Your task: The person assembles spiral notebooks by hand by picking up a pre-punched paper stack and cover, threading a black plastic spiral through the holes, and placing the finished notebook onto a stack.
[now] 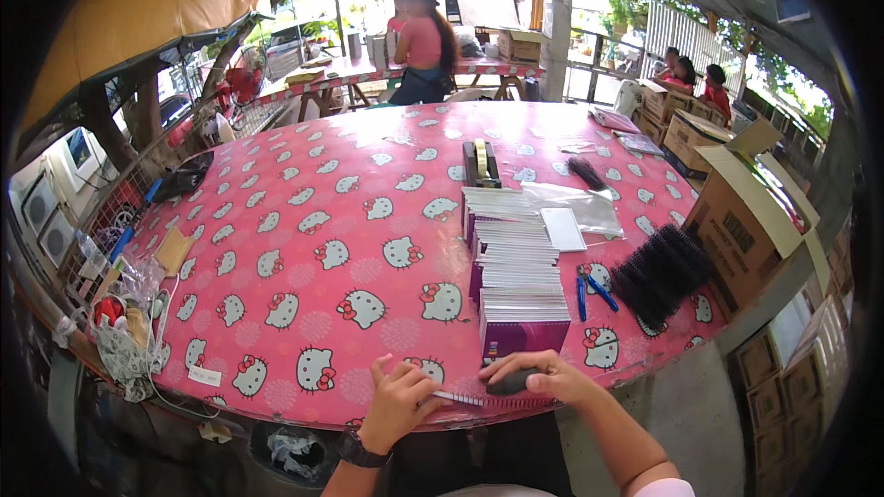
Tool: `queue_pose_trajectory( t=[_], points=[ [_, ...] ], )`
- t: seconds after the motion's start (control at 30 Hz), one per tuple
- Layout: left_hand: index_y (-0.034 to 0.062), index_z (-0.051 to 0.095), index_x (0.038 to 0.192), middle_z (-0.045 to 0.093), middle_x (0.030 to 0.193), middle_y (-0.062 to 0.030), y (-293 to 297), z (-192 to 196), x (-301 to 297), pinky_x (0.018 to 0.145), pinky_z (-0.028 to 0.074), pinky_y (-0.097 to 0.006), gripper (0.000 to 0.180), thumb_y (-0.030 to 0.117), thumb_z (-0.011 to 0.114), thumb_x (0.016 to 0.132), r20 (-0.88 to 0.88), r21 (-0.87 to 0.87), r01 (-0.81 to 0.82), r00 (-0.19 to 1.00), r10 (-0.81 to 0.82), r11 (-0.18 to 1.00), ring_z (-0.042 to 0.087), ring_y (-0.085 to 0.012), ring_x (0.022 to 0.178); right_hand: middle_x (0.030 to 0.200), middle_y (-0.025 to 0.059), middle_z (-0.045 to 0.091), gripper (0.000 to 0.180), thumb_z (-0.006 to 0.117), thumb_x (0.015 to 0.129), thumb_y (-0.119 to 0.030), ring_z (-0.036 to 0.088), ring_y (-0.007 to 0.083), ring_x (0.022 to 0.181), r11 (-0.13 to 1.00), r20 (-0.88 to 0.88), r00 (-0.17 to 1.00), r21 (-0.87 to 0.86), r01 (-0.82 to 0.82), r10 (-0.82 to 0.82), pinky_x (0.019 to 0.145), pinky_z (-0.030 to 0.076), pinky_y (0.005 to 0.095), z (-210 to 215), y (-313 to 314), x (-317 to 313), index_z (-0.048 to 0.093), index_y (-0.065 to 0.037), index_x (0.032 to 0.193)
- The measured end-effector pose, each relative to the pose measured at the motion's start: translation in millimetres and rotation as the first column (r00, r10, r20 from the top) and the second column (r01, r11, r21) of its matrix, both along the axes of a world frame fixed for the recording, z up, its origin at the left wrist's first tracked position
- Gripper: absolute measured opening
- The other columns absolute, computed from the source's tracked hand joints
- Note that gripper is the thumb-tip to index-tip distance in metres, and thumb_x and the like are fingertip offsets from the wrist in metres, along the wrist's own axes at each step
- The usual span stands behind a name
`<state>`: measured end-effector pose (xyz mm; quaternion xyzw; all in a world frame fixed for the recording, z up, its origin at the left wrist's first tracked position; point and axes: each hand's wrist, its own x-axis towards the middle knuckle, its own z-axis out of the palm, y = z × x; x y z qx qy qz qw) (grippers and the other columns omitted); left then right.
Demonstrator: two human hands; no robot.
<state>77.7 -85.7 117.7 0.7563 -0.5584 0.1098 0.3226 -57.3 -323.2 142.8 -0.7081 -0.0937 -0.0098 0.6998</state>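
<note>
The spiral-bound booklet (468, 397) lies at the surface's (359, 221) edge, just nearer the person than the booklet row (517, 267). It is probably light, with pages that flex and a springy coil that would bend if squeezed; best held by the page block at its ends, off the coil. The left hand's (396, 409) grip is closed over its left end; the right hand's (543, 377) is curled around a dark rounded tool (512, 381) against the coil. Right of the booklet row lie blue-handled pliers (599, 292) and, farther right, a heap of black coils (659, 278); a tape dispenser (481, 165) stands beyond its far end. The row's near end stands close to the right hand, limiting reach forward; left of the row, little obstructs.
</note>
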Motion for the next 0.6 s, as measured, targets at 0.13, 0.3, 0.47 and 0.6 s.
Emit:
queue_pose_trajectory(
  t=[0.13,0.3,0.47,0.6],
  points=[
    [0.0149,0.067,0.085,0.061,0.080,0.0022,5,-10,6,0.092,0.035,-0.042,0.024,0.018,0.078,0.064,-0.019,-0.084,0.054,0.998,-0.056,0.995,0.056,-0.0176,0.088,0.114,0.0137,0.062,0.032,0.064,0.085,-0.025,0.054,0.0232,0.113,0.990,-0.116,0.992,-0.124,-0.073,0.059,0.100,0.037,0.0377,-15,22,17,0.064,0.001,0.104],
    [0.0117,0.066,0.092,0.061,0.076,0.0008,6,-10,6,0.086,0.039,-0.038,0.036,0.012,0.079,0.058,-0.181,-0.156,0.018,0.982,-0.046,0.988,0.056,-0.0197,0.084,0.107,0.0117,0.065,0.031,0.067,0.082,-0.024,0.058,0.0204,0.106,0.990,-0.090,0.995,-0.132,-0.051,0.039,0.094,0.042,0.0354,-5,35,25,0.067,0.001,0.099],
    [0.0107,0.062,0.102,0.064,0.075,0.0016,9,-5,3,0.085,0.040,-0.037,0.051,0.010,0.082,0.056,-0.218,-0.182,-0.028,0.976,-0.013,0.983,0.056,-0.0205,0.082,0.097,0.0125,0.067,0.042,0.070,0.082,-0.034,0.061,0.0156,0.093,0.913,0.067,0.995,0.398,-0.089,0.068,0.083,0.047,0.0301,0,49,25,0.066,0.003,0.102],
    [0.0095,0.055,0.111,0.063,0.093,-0.0046,9,-10,4,0.087,0.041,-0.039,0.063,0.014,0.085,0.056,-0.254,-0.145,-0.060,0.967,0.021,0.988,0.057,-0.0245,0.085,0.107,0.0110,0.065,0.037,0.066,0.085,-0.029,0.056,0.0186,0.107,0.962,-0.298,0.946,-0.268,0.043,-0.125,0.095,0.041,0.0330,-12,30,39,0.065,0.001,0.106]
  ],
)
